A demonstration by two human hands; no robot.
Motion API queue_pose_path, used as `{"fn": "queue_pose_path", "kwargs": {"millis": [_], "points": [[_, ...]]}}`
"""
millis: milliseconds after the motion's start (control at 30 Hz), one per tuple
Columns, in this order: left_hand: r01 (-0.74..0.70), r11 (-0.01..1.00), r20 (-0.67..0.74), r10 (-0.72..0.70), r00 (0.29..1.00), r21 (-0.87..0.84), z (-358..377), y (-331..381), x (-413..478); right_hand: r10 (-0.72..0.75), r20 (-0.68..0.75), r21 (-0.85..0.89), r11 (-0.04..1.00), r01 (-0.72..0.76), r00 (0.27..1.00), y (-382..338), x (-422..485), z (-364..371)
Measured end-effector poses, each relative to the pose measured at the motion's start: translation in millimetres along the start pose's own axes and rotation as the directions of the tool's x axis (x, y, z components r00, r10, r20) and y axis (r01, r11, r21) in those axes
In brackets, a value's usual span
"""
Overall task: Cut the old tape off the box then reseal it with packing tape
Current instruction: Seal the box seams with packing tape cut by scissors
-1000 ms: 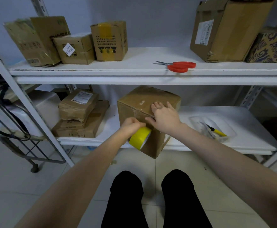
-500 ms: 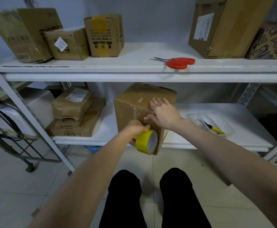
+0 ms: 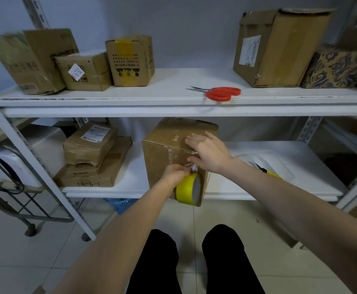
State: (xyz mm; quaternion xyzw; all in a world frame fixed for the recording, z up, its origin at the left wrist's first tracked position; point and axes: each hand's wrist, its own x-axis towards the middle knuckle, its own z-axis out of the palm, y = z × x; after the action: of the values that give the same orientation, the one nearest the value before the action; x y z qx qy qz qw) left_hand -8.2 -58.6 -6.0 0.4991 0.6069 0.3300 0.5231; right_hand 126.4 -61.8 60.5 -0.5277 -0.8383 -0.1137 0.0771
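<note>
A brown cardboard box point(image 3: 162, 153) stands on the lower white shelf point(image 3: 135, 179), one corner jutting past the shelf's front edge. My left hand point(image 3: 174, 174) grips a yellow roll of packing tape point(image 3: 189, 190) against the box's front corner, with a clear strip of tape drawn up from the roll. My right hand point(image 3: 210, 152) lies with straight fingers over the box's top edge, its thumb pressing on the strip. Red-handled scissors point(image 3: 220, 93) lie on the upper shelf point(image 3: 173, 102).
Several cardboard boxes point(image 3: 128, 60) stand along the upper shelf. Stacked brown parcels point(image 3: 92, 153) sit left of the box on the lower shelf. A clear tray point(image 3: 279, 166) with a yellow-handled tool point(image 3: 271, 172) lies to the right. A wire cart point(image 3: 14, 198) stands at the left.
My left hand has lowered the roll along the box's front corner, drawing out tape. My right hand's fingers have spread over the top edge. The view has shifted slightly.
</note>
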Motion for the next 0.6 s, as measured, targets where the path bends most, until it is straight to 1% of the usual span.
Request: {"fn": "queue_pose_path", "kwargs": {"millis": [33,67,100,133,167,200,233,267,300,333,367,400,433,500,567,600], "points": [[0.005,1.0,-0.03,-0.005,1.0,-0.026,2,-2,2,-0.08,-0.162,0.006,0.997,0.082,0.984,-4,-3,-8],[0.01,0.999,-0.051,-0.012,0.999,-0.046,4,-3,3,-0.156,-0.37,-0.004,0.986,0.166,0.916,-7,-5,-17],[0.024,0.998,-0.061,-0.028,0.998,-0.057,6,-4,5,-0.19,-0.559,-0.034,0.978,0.206,0.807,-9,-5,-28],[0.033,0.997,-0.059,-0.037,0.998,-0.064,6,-3,4,-0.162,-0.686,-0.046,0.983,0.18,0.71,-7,-2,-42],[0.043,0.997,-0.053,-0.047,0.997,-0.069,7,-2,4,-0.077,-0.737,-0.024,0.996,0.088,0.672,-3,2,-57],[0.053,0.996,-0.051,-0.057,0.997,-0.066,6,-3,3,0.045,-0.736,0.018,0.999,-0.046,0.675,3,8,-69],[0.061,0.996,-0.04,-0.064,0.997,-0.065,5,-1,1,0.183,-0.688,0.059,0.979,-0.196,0.702,10,14,-82],[0.064,0.995,-0.024,-0.066,0.998,-0.072,4,0,0,0.314,-0.595,0.077,0.939,-0.336,0.74,18,20,-89],[0.07,0.994,-0.01,-0.071,0.997,-0.084,3,1,0,0.423,-0.481,0.078,0.893,-0.443,0.768,25,25,-95],[0.07,0.993,-0.001,-0.07,0.998,-0.095,1,3,-1,0.506,-0.353,0.083,0.855,-0.512,0.787,30,29,-99],[0.072,0.992,-0.006,-0.073,0.997,-0.105,-1,3,-1,0.556,-0.242,0.103,0.83,-0.549,0.795,34,33,-102],[0.074,0.991,-0.021,-0.077,0.997,-0.112,-3,4,0,0.577,-0.175,0.129,0.817,-0.562,0.798,37,37,-104],[0.084,0.989,-0.032,-0.088,0.996,-0.119,-5,4,0,0.587,-0.14,0.159,0.808,-0.567,0.797,38,41,-107],[0.083,0.989,-0.052,-0.09,0.995,-0.122,-10,4,0,0.612,-0.132,0.21,0.786,-0.581,0.78,41,46,-114],[0.08,0.992,-0.051,-0.086,0.995,-0.095,-14,4,0,0.646,-0.131,0.195,0.761,-0.619,0.752,45,49,-119],[0.08,0.993,-0.044,-0.084,0.995,-0.084,-15,4,-1,0.661,-0.09,0.196,0.746,-0.637,0.745,47,50,-121]]}}
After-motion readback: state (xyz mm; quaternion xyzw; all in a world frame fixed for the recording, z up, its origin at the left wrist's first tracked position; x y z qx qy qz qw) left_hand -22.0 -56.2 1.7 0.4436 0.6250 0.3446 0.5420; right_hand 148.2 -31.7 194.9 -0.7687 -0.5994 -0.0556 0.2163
